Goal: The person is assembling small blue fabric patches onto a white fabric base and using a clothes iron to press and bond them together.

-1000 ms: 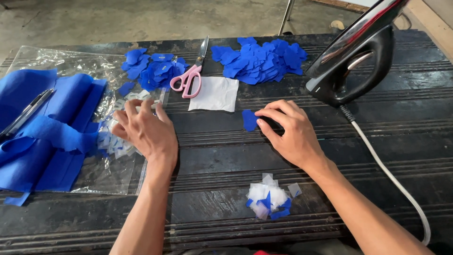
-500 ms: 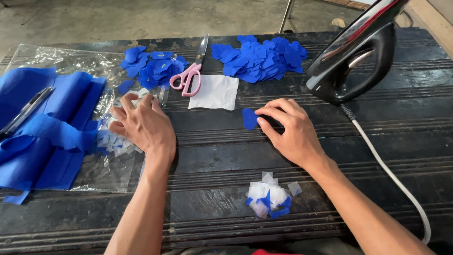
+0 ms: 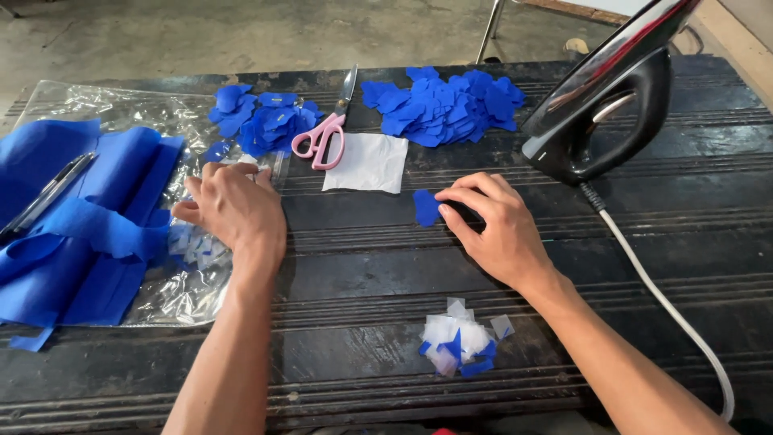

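My left hand (image 3: 235, 211) rests knuckles up on the clear plastic sheet (image 3: 121, 113), its fingers curled over small blue and white paper scraps (image 3: 193, 246); whether it grips any I cannot tell. My right hand (image 3: 493, 229) lies flat on the dark table, fingertips pressing a small blue cut-out piece (image 3: 424, 207). A white square of paper (image 3: 367, 163) and pink-handled scissors (image 3: 322, 137) lie just beyond the hands.
Folded blue cloth (image 3: 72, 225) with a pen (image 3: 44, 197) on it lies at the left. Two heaps of blue cut pieces (image 3: 443, 105) (image 3: 262, 121) sit at the back. A black iron (image 3: 608, 105) stands at the right, its white cord (image 3: 668, 306) trailing forward. A scrap pile (image 3: 459, 338) lies near me.
My left hand has shifted slightly left and toward me over the scraps on the plastic. My right hand stays on the blue piece.
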